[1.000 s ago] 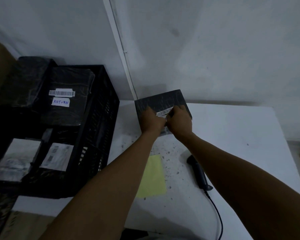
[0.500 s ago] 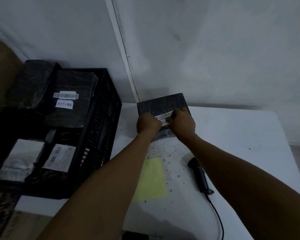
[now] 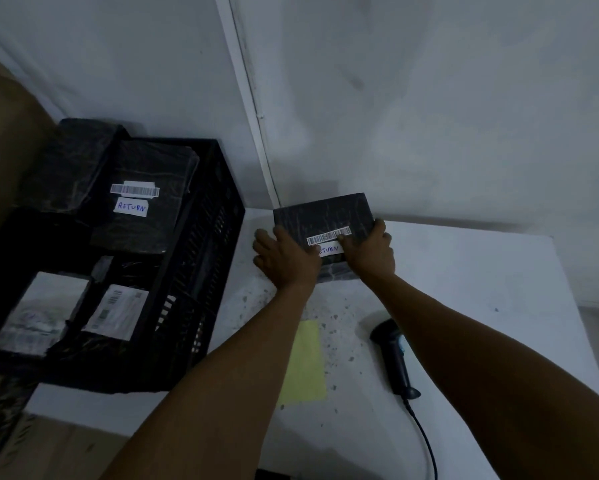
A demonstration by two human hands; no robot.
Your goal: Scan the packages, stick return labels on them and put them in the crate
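At bench 12 o'clock: left hand (image 3: 284,261) flat, steadying package (image 3: 324,216); right hand (image 3: 369,252) grips its edge, thumb pressing RETURN label (image 3: 329,250). Labelling step. Next, likely: lift to crate (image 3: 201,271), 9 o'clock.

A white table (image 3: 464,289) stands against the wall, its top speckled with dark chips. Landmark: the yellow sheet (image 3: 306,362), flat near the front middle. Right of the sheet lies a black scanner (image 3: 393,360), its cable (image 3: 426,441) running off the front edge. Beyond the sheet, by the back edge, a black-wrapped package (image 3: 325,216) rests on the top. Left of the sheet a black crate (image 3: 194,271) sits at the table's left end; whether all of it rests on the top cannot be told.
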